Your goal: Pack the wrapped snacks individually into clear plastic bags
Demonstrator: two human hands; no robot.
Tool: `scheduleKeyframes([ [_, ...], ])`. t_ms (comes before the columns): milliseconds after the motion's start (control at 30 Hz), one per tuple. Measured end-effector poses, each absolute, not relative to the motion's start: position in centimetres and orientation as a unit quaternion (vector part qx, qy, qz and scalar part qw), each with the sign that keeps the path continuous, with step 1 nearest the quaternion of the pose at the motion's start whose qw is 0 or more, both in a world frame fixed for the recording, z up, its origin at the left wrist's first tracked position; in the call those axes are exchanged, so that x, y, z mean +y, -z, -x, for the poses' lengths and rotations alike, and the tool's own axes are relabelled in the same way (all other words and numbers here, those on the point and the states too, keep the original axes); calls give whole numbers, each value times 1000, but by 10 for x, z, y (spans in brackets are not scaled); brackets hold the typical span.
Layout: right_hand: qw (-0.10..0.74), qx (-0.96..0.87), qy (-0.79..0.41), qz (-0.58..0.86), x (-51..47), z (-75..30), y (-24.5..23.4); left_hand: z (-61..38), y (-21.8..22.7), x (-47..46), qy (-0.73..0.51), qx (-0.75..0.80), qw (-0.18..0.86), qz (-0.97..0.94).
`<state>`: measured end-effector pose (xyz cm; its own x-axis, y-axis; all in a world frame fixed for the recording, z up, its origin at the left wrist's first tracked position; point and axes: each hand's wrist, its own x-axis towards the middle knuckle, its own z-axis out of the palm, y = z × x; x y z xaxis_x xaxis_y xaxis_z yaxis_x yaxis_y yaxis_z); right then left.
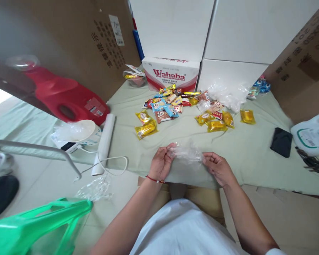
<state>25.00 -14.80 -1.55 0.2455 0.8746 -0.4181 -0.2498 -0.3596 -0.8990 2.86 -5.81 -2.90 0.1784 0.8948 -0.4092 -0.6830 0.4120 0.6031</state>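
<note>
A clear plastic bag (pixel 187 153) is stretched between my two hands above the front edge of the cloth-covered table. My left hand (pixel 161 163), with a red cord bracelet at the wrist, pinches its left end. At the other end, my right hand (pixel 217 166) has it between thumb and fingers. Beyond the bag lies a pile of wrapped snacks (pixel 166 104) in blue, brown, red and yellow. Yellow-wrapped snacks (pixel 216 125) are grouped to the right of the pile, and another yellow packet (pixel 146 130) rests in front of it on the left.
A heap of clear bags (pixel 228 95) sits at the back right, by white boxes. A Wahaha carton (pixel 172 75) stands behind the snacks. On the right are a black phone-like object (pixel 281 142) and a white jug (pixel 312 132). Leftward are a red jug (pixel 66 95), a white roll (pixel 105 145) and a green stool (pixel 37 223).
</note>
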Motion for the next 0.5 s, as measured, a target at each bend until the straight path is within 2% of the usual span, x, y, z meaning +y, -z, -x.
scheduleKeyframes([
  [267, 495, -382, -448, 639, -141, -271, 16, -8, 10, -50, -496, 463, 727, -103],
  [400, 504, -322, -507, 621, -135, -264, 9, -9, -4, -50, -489, 482, 724, -61],
  [500, 514, -262, -541, 613, -134, -257, 6, -7, -19, -51, -507, 419, 751, -62],
])
